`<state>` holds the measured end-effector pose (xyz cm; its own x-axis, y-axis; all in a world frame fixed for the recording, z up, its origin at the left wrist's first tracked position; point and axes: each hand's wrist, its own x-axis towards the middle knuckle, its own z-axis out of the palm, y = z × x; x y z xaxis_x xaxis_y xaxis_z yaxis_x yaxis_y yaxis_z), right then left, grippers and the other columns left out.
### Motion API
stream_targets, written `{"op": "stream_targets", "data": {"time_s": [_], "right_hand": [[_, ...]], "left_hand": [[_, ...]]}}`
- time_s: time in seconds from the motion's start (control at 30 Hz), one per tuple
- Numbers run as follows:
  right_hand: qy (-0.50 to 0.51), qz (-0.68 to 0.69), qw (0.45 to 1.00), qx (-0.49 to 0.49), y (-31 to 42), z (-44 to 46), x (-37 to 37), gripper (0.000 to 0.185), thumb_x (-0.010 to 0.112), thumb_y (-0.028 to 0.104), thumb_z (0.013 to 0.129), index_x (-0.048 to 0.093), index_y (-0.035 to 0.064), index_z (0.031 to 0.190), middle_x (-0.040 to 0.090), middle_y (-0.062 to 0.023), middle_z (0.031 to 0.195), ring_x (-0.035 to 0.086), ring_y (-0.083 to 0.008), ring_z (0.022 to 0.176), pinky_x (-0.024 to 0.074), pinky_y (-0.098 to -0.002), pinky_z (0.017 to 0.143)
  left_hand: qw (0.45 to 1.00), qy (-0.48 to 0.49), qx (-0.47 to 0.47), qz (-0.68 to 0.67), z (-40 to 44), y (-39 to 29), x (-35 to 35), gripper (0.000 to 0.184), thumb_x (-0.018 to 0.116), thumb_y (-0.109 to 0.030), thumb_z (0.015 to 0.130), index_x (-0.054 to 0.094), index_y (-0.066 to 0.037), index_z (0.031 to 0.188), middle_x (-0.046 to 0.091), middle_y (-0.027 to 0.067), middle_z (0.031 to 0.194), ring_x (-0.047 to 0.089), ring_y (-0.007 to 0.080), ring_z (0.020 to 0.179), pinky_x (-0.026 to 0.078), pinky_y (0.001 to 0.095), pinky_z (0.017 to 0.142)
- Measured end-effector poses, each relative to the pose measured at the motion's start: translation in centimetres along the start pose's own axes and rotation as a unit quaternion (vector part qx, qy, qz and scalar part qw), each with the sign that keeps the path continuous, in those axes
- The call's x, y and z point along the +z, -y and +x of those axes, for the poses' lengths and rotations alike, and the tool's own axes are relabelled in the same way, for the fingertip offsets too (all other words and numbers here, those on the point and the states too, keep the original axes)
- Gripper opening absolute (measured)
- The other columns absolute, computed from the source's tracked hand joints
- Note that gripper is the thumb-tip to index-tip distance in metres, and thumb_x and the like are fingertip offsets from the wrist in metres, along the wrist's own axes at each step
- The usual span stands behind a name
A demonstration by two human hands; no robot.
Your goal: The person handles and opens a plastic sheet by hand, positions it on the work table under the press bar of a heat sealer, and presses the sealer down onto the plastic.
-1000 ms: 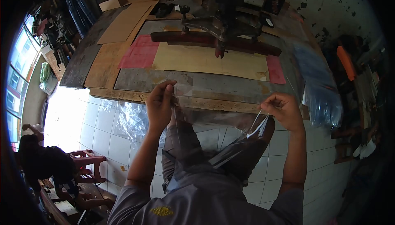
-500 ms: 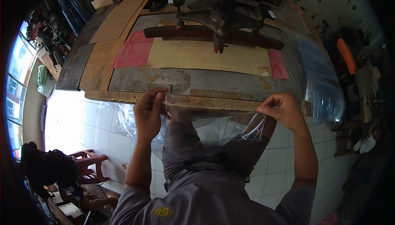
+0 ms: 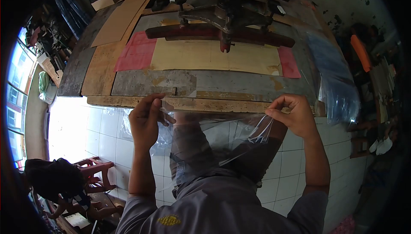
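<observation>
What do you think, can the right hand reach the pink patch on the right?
Probably yes: nothing stands between the right hand and that pink patch, though the hand holds clear plastic.

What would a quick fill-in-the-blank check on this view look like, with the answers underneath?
The left hand and right hand hold see-____ plastic.
The larger-looking pink piece lies toward the picture's ____ side.
The shirt badge is ____.
The floor tiles are ____.
Missing words: through; left; yellow; white.
</observation>
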<state>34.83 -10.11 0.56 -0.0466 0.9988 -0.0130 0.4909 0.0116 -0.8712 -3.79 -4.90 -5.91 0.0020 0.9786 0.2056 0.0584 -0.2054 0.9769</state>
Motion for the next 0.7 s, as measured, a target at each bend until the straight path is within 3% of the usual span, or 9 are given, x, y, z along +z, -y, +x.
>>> {"op": "stream_targets", "data": {"time_s": [0.23,0.7], "right_hand": [[-0.049,-0.029,0.998,-0.031,-0.08,-0.26,0.54,0.014,0.084,0.012,0.087,0.075,0.0009,0.086,0.073,-0.0025,0.079,0.061,-0.0076,0.077,0.0494,-0.0258,0.076],[-0.022,0.044,0.999,-0.006,-0.39,-0.1,0.23,0.011,0.081,0.007,0.089,0.073,0.0005,0.092,0.075,-0.005,0.084,0.065,-0.0078,0.079,0.0511,-0.0251,0.076]], "left_hand": [[1.0,0.003,-0.002,-0.003,-0.25,-0.17,0.08,0.031,0.059,-0.021,0.109,0.067,0.005,0.123,0.073,0.0125,0.085,0.073,0.0195,0.06,0.054,0.0259,0.05],[1.0,0.009,-0.002,-0.003,-0.25,0.25,-0.13,0.029,0.06,-0.02,0.108,0.067,0.005,0.121,0.073,0.0114,0.084,0.074,0.0199,0.061,0.054,0.0256,0.05]]}}
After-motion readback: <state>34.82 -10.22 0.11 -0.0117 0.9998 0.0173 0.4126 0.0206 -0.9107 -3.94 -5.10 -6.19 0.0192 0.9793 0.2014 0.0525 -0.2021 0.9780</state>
